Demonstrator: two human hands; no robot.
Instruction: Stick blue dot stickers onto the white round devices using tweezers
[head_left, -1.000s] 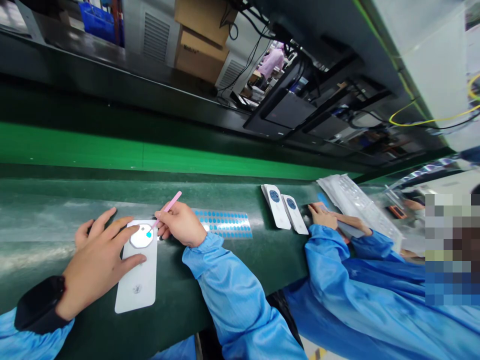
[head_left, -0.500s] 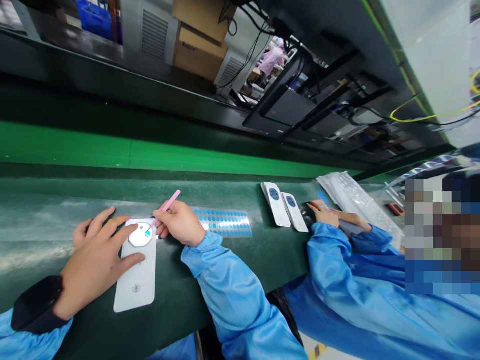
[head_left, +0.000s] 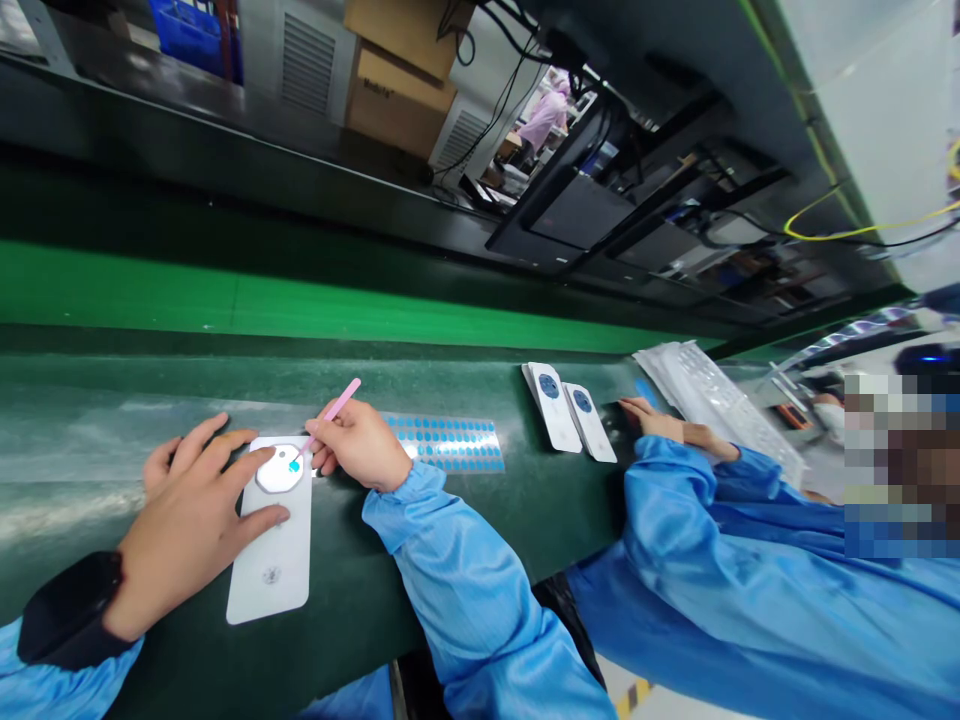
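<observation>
A white phone-shaped back panel (head_left: 279,540) lies on the green table, with a shiny whitish disc (head_left: 271,478) near its top and a small round mark lower down. My left hand (head_left: 196,510) rests over the panel's left side, fingers spread; the index fingertip touches the disc's edge and the thumb lies on the panel. Pinched in my right hand (head_left: 364,447) are slim pink tweezers (head_left: 343,398), their tip at a small blue round sticker (head_left: 295,466) on the disc. Part of the panel's left edge is hidden by my left hand.
A clear sheet of blue round stickers (head_left: 450,445) lies right of my right hand. Beyond it are two stacks of white panels with dark discs (head_left: 559,420). A co-worker's hands (head_left: 656,422) work farther right, near clear plastic bags (head_left: 712,405). A dark shelf (head_left: 300,190) runs behind.
My hands keep almost the same pose, the tweezers' tip still at the blue sticker. At the right, the co-worker's body and arms have shifted slightly to the right.
</observation>
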